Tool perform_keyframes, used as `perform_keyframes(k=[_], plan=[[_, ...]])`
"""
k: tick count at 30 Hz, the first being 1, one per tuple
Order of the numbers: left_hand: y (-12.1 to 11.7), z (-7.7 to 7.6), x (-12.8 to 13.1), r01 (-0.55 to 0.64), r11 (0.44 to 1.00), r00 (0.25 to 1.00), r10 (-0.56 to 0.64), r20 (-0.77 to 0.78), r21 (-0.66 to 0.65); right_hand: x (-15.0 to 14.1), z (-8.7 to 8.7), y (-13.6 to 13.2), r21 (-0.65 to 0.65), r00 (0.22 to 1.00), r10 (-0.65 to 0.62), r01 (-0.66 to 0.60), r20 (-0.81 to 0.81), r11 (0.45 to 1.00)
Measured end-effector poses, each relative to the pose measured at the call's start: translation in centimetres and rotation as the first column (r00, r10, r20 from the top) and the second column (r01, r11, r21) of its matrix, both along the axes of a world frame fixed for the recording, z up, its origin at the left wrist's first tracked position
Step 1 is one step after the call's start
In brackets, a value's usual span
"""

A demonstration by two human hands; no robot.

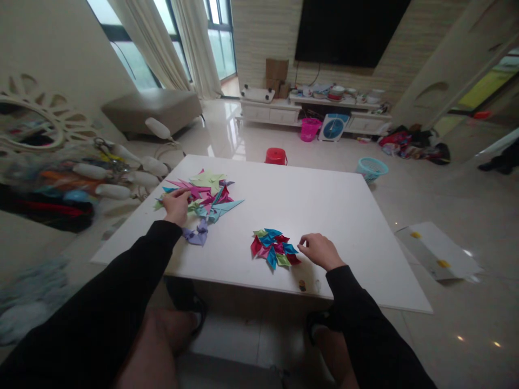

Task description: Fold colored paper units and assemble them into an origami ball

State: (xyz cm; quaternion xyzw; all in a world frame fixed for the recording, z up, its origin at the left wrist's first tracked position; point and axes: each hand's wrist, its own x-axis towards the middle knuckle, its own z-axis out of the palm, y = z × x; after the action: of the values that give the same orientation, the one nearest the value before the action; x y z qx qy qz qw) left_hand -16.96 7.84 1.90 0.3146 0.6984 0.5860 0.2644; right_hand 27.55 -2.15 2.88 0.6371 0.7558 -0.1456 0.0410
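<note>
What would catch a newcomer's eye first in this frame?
Probably the two clusters of bright folded paper on the white table: a larger pile under and beside the left hand, and a smaller cluster just beside the right hand. Next might come the big dark screen on the far wall.

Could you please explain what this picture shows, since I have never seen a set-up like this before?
There is no machine here: the bare left hand and right hand belong to a person in black sleeves. The single picture comes from a camera worn on that person's head, looking forward and down. On the white table lies a loose pile of larger folded pieces, seemingly paper, with a tight cluster of small, bright folded pieces to its right. The left fingers are at the pile, and the right fingers are beside the cluster. Whether either hand holds anything is too small to tell.
</note>
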Motion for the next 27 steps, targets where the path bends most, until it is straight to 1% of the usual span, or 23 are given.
perform_keyframes(k=[1, 2, 3, 5, 6, 7, 8, 9, 10, 11, 12, 13, 14, 15, 16, 18, 20, 24, 27], plan=[[-0.6, 0.5, 1.0, -0.039, 0.997, 0.998, 0.036, 0.049, 0.06, -0.1, 0.0, 0.0, 0.005, 1.0, 0.001, -0.001, -0.001, 1.0], [-1.5, 0.9, 2.3, -0.056, 0.992, 0.995, 0.046, 0.089, 0.116, -0.2, 0.1, 0.0, 0.008, 1.0, 0.003, -0.003, 0.0, 1.0], [-2.6, 1.3, 3.7, -0.024, 0.988, 0.995, 0.009, 0.098, 0.153, -0.3, 0.1, -0.1, 0.01, 1.0, 0.004, -0.004, 0.002, 1.0], [-5.3, 1.8, 7.1, 0.115, 0.973, 0.99, -0.129, 0.058, 0.199, -0.5, 0.1, -0.1, 0.015, 1.0, 0.01, -0.01, 0.005, 1.0], [-6.8, 1.8, 8.9, 0.226, 0.952, 0.972, -0.233, 0.009, 0.204, -0.6, 0.2, -0.1, 0.02, 1.0, 0.013, -0.013, 0.004, 1.0], [-8.3, 1.8, 10.5, 0.341, 0.918, 0.94, -0.335, -0.064, 0.201, -0.7, 0.2, -0.2, 0.028, 1.0, 0.014, -0.014, 0.001, 1.0], [-9.6, 1.6, 12.0, 0.467, 0.866, 0.882, -0.442, -0.163, 0.178, -0.9, 0.2, -0.2, 0.038, 1.0, 0.014, -0.013, -0.007, 0.999], [-10.7, 1.3, 13.2, 0.606, 0.784, 0.779, -0.55, -0.302, 0.136, -1.1, 0.2, -0.2, 0.053, 1.0, 0.013, -0.012, -0.02, 0.999], [-11.7, 1.0, 14.2, 0.733, 0.675, 0.631, -0.629, -0.455, 0.083, -1.3, 0.2, -0.2, 0.073, 0.999, 0.013, -0.01, -0.043, 0.997], [-12.3, 0.6, 15.0, 0.825, 0.565, 0.464, -0.662, -0.588, 0.015, -1.5, 0.2, -0.2, 0.099, 0.997, 0.015, -0.008, -0.076, 0.995], [-12.8, 0.1, 15.5, 0.88, 0.472, 0.301, -0.655, -0.693, -0.064, -1.8, 0.2, -0.2, 0.13, 0.993, 0.021, -0.005, -0.118, 0.992], [-13.0, -0.4, 15.8, 0.904, 0.406, 0.164, -0.621, -0.767, -0.136, -2.1, 0.2, -0.2, 0.164, 0.985, 0.032, -0.005, -0.167, 0.986], [-13.1, -0.8, 16.1, 0.909, 0.369, 0.059, -0.577, -0.814, -0.196, -2.4, 0.3, -0.1, 0.198, 0.974, 0.054, -0.009, -0.22, 0.98], [-13.1, -1.2, 16.2, 0.904, 0.352, -0.018, -0.535, -0.844, -0.243, -2.7, 0.3, -0.1, 0.231, 0.959, 0.082, -0.017, -0.272, 0.973], [-13.0, -1.6, 16.3, 0.896, 0.35, -0.07, -0.497, -0.865, -0.274, -3.0, 0.4, 0.0, 0.258, 0.941, 0.115, -0.031, -0.32, 0.966], [-12.8, -2.1, 16.2, 0.886, 0.347, -0.137, -0.438, -0.888, -0.308, -3.6, 0.5, 0.1, 0.298, 0.9, 0.187, -0.067, -0.394, 0.952], [-12.6, -2.4, 16.1, 0.882, 0.35, -0.162, -0.404, -0.9, -0.316, -4.3, 0.5, 0.1, 0.307, 0.868, 0.234, -0.101, -0.438, 0.946], [-12.5, -2.5, 15.8, 0.877, 0.364, -0.167, -0.383, -0.909, -0.315, -5.5, 0.3, 0.0, 0.268, 0.828, 0.281, -0.165, -0.485, 0.949], [-12.4, -2.5, 15.9, 0.878, 0.362, -0.175, -0.367, -0.913, -0.314, -6.3, 0.0, -0.3, 0.249, 0.83, 0.279, -0.175, -0.484, 0.953]])
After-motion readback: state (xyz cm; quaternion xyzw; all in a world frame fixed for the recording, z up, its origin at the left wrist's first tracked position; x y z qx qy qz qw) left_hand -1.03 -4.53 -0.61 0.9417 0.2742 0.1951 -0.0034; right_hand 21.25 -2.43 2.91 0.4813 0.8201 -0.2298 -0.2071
